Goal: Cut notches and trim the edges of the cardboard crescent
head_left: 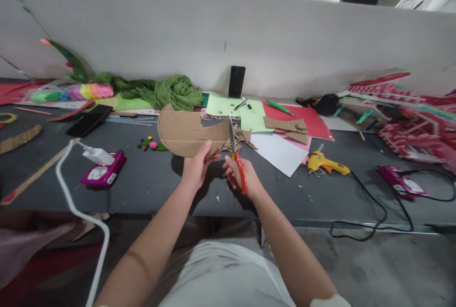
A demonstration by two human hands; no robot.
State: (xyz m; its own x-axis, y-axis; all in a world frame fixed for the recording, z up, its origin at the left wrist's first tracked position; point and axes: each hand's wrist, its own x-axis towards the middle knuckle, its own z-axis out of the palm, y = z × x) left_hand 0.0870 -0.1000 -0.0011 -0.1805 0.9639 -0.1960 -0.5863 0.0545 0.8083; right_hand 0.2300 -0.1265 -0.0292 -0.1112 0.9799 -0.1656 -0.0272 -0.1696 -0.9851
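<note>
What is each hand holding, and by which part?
The left hand holds a flat, curved piece of brown cardboard by its lower edge; the right hand holds red-handled metal scissors by the handles.

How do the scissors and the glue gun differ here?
The scissors are held in the right hand, while the glue gun lies on the table. The scissors' handle is mostly red; the glue gun's body is yellow. A black cord trails from the glue gun; the scissors have none. Both are hand tools.
</note>
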